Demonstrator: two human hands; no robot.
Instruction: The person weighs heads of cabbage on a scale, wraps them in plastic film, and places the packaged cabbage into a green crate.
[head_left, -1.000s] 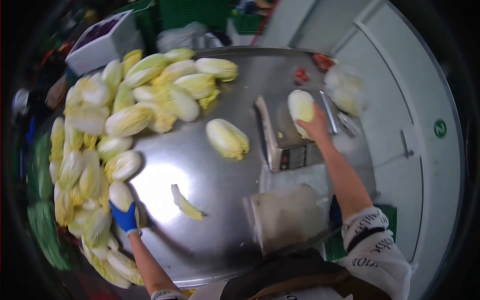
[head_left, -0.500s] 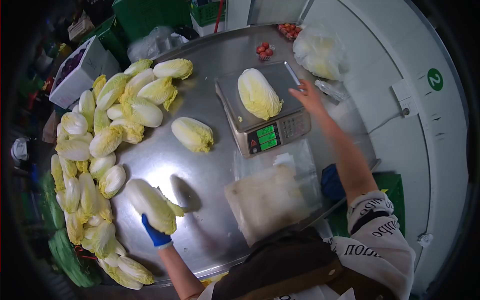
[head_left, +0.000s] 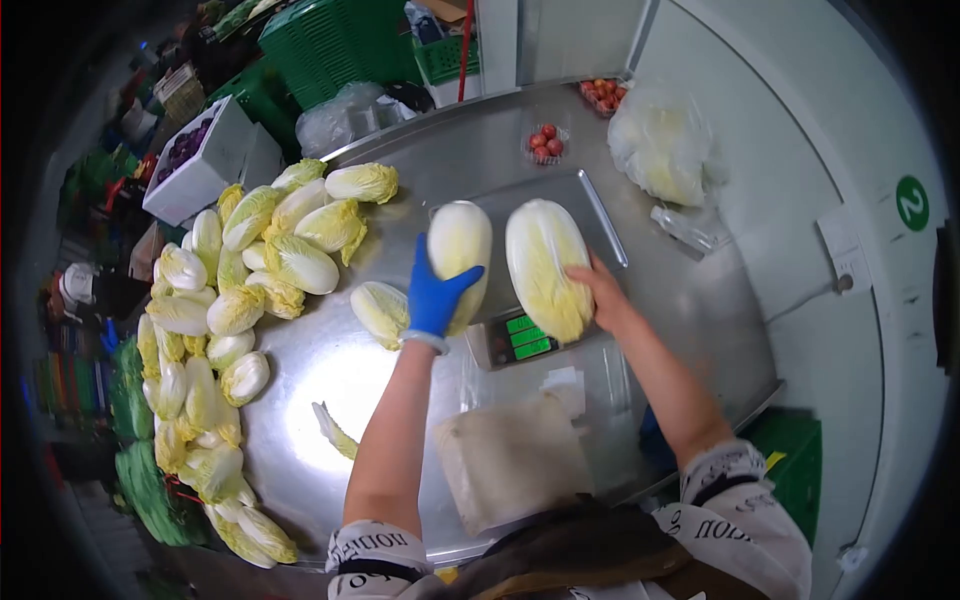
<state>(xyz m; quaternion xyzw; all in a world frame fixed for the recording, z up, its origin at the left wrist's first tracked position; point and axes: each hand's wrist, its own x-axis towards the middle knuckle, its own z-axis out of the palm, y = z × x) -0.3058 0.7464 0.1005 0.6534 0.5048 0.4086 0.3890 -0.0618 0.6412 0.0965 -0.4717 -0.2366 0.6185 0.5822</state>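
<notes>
My left hand, in a blue glove, grips a napa cabbage and holds it over the left side of the weighing scale. My bare right hand rests on a second napa cabbage lying on the scale's steel pan. The scale's green display faces me, lit below the cabbages. Another loose cabbage lies on the steel table just left of my gloved hand.
A big heap of napa cabbages covers the table's left side. A loose leaf lies near the front. A stack of plastic bags sits before the scale. Bagged cabbage, small tomatoes, green crates and a white box stand behind.
My left hand carried a cabbage from the front left of the table up to the scale. My right hand came back from the scale's right edge onto the cabbage lying there.
</notes>
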